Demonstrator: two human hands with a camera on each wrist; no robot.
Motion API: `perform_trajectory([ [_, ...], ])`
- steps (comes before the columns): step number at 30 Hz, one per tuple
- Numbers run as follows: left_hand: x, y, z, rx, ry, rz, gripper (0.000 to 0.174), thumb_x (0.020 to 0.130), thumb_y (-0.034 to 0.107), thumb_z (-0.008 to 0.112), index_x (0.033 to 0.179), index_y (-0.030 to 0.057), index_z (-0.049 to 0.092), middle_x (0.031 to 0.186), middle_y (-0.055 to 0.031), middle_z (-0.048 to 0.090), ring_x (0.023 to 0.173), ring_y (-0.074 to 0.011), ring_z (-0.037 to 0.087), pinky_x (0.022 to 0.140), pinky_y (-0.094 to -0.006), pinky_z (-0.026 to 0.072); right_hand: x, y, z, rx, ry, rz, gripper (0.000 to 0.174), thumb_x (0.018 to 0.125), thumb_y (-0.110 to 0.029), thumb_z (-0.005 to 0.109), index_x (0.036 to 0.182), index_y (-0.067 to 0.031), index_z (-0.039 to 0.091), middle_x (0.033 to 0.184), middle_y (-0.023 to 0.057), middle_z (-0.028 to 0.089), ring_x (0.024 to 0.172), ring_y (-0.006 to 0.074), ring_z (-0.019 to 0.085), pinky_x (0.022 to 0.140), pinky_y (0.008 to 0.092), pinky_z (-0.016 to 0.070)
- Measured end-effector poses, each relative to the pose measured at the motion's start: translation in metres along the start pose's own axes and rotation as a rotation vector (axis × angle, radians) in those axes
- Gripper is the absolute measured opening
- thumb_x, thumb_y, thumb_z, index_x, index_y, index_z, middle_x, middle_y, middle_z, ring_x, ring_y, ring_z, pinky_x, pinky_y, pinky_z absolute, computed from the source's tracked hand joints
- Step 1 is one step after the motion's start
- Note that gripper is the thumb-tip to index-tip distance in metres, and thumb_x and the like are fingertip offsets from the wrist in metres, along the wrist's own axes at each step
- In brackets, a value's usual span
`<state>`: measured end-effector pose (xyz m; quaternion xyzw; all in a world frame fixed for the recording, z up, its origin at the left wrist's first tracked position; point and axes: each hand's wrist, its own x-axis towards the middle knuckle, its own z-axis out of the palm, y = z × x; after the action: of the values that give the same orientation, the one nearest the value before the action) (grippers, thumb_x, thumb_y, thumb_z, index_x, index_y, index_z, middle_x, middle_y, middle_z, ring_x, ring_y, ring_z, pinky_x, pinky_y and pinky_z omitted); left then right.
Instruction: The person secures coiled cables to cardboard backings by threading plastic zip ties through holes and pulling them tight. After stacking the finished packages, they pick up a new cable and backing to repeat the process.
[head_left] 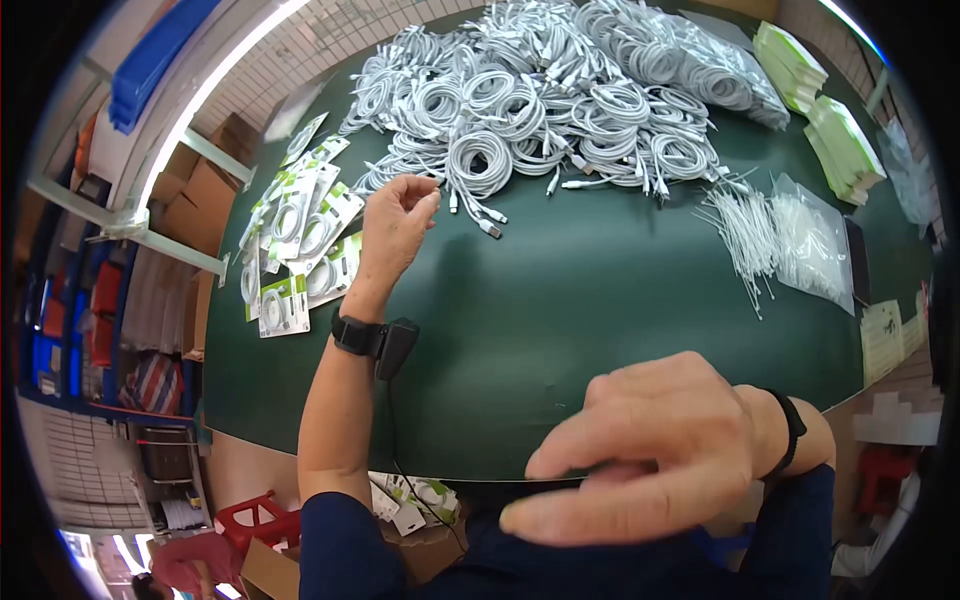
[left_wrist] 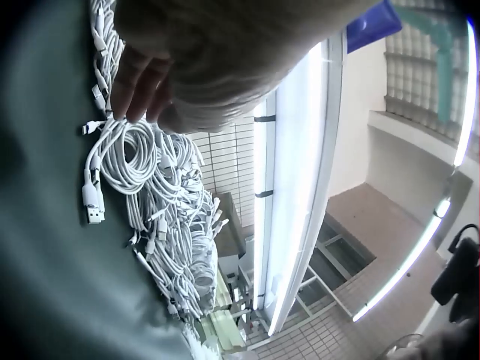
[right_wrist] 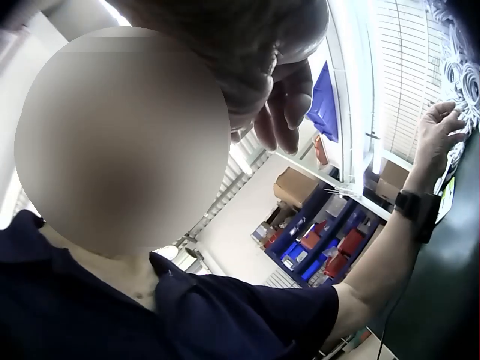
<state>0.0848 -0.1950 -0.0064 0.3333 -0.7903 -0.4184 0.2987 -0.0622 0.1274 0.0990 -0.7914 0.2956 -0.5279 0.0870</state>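
Observation:
My left hand (head_left: pixel 395 228) reaches over the green table, fingers bent and close to the front of a big heap of coiled white cables (head_left: pixel 520 100). Beside those fingertips lies one coil (head_left: pixel 478 163), its USB plugs (head_left: pixel 490 226) pointing toward me; the left wrist view shows the same coil (left_wrist: pixel 129 157) just past the fingers (left_wrist: pixel 142 90). No object shows in this hand. Raised high and near the head camera, my right hand (head_left: pixel 660 450) has its fingers loosely bent and its thumb apart, with nothing between them.
Packaged cables on cards (head_left: pixel 300 225) are piled at the table's left. On the right lie loose white ties (head_left: pixel 745 235), a clear bag of them (head_left: pixel 812 245) and stacks of green-white cards (head_left: pixel 842 150). A black wire (head_left: pixel 395 430) hangs from the left wrist device.

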Motion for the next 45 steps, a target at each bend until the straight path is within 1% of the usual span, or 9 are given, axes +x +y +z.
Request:
perform_trajectory([
  [1, 0.004, 0.008, 0.008, 0.096, -0.029, 0.015, 0.019, 0.095, 0.0, 0.066, 0.112, 0.0017, 0.074, 0.103, -0.007, 0.074, 0.086, -0.0173, 0.072, 0.077, -0.0283, 0.0596, 0.007, -0.003, 0.001, -0.041, 0.054, -0.1, 0.03, 0.086, 0.003, 0.068, 0.11, -0.0102, 0.081, 0.092, 0.0111, 0.074, 0.058, 0.0111, 0.061, 0.049, 0.0236, 0.0472],
  [5, 0.03, -0.008, 0.032, 0.7, 0.033, 0.734, 0.035, 0.083, -0.008, 0.062, 0.11, 0.0101, 0.075, 0.105, -0.0134, 0.065, 0.103, -0.0352, 0.063, 0.087, -0.0415, 0.0563, 0.029, -0.013, -0.001, -0.189, 0.189, -0.346, 0.025, 0.089, -0.004, 0.07, 0.112, -0.0115, 0.078, 0.092, 0.0114, 0.069, 0.053, 0.0116, 0.049, 0.043, 0.024, 0.0368],
  [10, 0.051, -0.014, 0.033, 1.048, -0.023, 0.667, 0.038, 0.085, -0.002, 0.062, 0.118, 0.0145, 0.074, 0.107, -0.0115, 0.058, 0.108, -0.0317, 0.059, 0.088, -0.0422, 0.0562, 0.0, -0.03, -0.043, -0.06, -0.123, -0.09, 0.023, 0.09, -0.006, 0.067, 0.11, -0.0074, 0.08, 0.095, 0.0103, 0.072, 0.054, 0.0104, 0.057, 0.047, 0.022, 0.0447],
  [21, 0.066, 0.001, 0.015, 0.983, -0.111, 0.894, 0.007, 0.084, 0.006, 0.067, 0.09, 0.0082, 0.065, 0.093, -0.0095, 0.056, 0.097, -0.0325, 0.061, 0.077, -0.0453, 0.0538, 0.023, -0.004, 0.001, -0.101, 0.056, -0.132, 0.031, 0.09, -0.005, 0.07, 0.121, -0.0042, 0.074, 0.094, 0.0116, 0.072, 0.066, 0.0177, 0.066, 0.056, 0.0281, 0.054],
  [26, 0.045, 0.033, 0.014, 0.763, 0.037, 0.772, 0.017, 0.082, 0.003, 0.077, 0.098, 0.0034, 0.071, 0.1, -0.0101, 0.064, 0.101, -0.0318, 0.062, 0.087, -0.0428, 0.0523, -0.01, 0.036, -0.001, 0.076, 0.056, 0.366, 0.032, 0.094, -0.004, 0.071, 0.125, -0.005, 0.07, 0.095, 0.0111, 0.072, 0.075, 0.0221, 0.071, 0.064, 0.0315, 0.0581],
  [32, -0.003, 0.078, 0.038, 0.51, 0.275, 0.882, 0.027, 0.081, -0.006, 0.078, 0.107, 0.0007, 0.076, 0.099, -0.0123, 0.074, 0.094, -0.0314, 0.071, 0.082, -0.0398, 0.0566, -0.05, 0.076, -0.001, 0.394, 0.173, 0.97, 0.025, 0.107, -0.013, 0.059, 0.127, -0.0018, 0.069, 0.096, 0.0052, 0.076, 0.073, 0.008, 0.068, 0.063, 0.0238, 0.0551],
  [36, -0.046, 0.099, 0.061, 0.489, 0.288, 1.024, 0.04, 0.075, -0.008, 0.077, 0.113, 0.0019, 0.076, 0.098, -0.0102, 0.072, 0.095, -0.0302, 0.07, 0.081, -0.0396, 0.0583, -0.053, 0.076, 0.005, 0.46, 0.228, 0.921, 0.029, 0.11, -0.012, 0.052, 0.13, 0.0011, 0.068, 0.103, 0.0087, 0.076, 0.079, 0.0105, 0.07, 0.065, 0.0238, 0.0556],
  [41, -0.068, 0.097, 0.084, 0.457, 0.323, 1.111, 0.049, 0.068, -0.008, 0.075, 0.116, 0.0028, 0.077, 0.099, -0.0077, 0.071, 0.095, -0.0294, 0.07, 0.079, -0.0393, 0.06, -0.061, 0.081, 0.008, 0.49, 0.223, 0.852, 0.051, 0.112, -0.033, 0.05, 0.14, 0.0076, 0.061, 0.11, 0.0115, 0.074, 0.088, 0.0139, 0.071, 0.067, 0.0272, 0.0573],
  [45, -0.078, 0.101, 0.087, 0.468, 0.289, 1.085, 0.044, 0.071, -0.009, 0.08, 0.113, 0.0042, 0.08, 0.097, -0.007, 0.073, 0.096, -0.0282, 0.071, 0.082, -0.0387, 0.0586, -0.063, 0.08, 0.004, 0.441, 0.225, 0.84, 0.048, 0.112, -0.034, 0.051, 0.13, 0.0075, 0.066, 0.109, 0.0102, 0.074, 0.088, 0.0142, 0.071, 0.067, 0.0274, 0.0573],
])
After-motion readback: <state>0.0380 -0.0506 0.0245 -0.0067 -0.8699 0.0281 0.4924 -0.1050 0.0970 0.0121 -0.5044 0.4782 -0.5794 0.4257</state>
